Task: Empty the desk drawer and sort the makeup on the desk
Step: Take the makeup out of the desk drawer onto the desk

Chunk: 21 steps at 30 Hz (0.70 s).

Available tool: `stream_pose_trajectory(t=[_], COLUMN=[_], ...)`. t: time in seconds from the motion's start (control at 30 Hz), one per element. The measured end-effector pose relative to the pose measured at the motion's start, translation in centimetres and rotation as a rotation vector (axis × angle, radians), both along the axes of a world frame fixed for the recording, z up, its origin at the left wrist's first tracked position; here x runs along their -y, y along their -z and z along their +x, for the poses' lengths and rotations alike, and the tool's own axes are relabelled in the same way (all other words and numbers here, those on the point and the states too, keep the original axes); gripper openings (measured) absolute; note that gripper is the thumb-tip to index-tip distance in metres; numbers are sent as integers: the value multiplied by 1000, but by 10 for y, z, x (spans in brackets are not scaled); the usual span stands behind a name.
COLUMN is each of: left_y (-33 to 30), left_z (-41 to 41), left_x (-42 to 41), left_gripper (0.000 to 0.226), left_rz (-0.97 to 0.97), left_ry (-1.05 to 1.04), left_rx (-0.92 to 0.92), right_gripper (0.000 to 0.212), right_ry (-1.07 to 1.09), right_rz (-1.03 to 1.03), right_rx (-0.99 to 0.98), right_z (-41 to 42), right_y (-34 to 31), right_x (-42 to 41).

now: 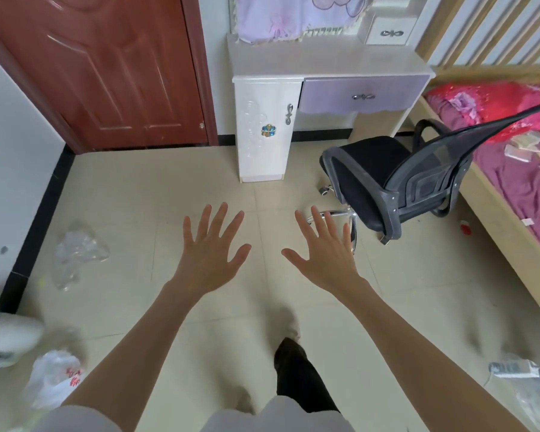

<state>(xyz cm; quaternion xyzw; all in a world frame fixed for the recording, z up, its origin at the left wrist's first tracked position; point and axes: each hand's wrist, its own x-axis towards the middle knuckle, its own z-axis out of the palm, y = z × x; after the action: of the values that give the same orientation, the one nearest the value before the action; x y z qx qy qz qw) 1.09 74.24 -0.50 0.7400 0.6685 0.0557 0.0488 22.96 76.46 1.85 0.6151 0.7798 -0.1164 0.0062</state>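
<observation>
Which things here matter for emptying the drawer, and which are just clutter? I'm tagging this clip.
For the job:
white dressing desk
its shut lilac drawer
left hand, open
right hand, open

Lying about:
black mesh office chair
crumpled clear plastic bag
white printed plastic bag
small red cap

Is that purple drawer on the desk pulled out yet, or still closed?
Closed. The purple drawer front sits flush under the desk top, and both hands are spread open, well short of it.
</observation>
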Motion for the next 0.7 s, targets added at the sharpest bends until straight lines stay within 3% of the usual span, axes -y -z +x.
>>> stream_pose_trajectory(t=[0.4, 0.7], left_y=[-1, 12], left_z=[87, 103], left_x=[-265, -409], left_gripper=[79, 82], left_rz=[-20, -58], left_ry=[3, 12], left_rx=[9, 37], right_gripper=[75, 74], right_ry=[-17, -9], right_rz=[29, -42], right_rx=[3, 24], right_z=[73, 91], right_y=[0, 11], right_x=[-269, -413])
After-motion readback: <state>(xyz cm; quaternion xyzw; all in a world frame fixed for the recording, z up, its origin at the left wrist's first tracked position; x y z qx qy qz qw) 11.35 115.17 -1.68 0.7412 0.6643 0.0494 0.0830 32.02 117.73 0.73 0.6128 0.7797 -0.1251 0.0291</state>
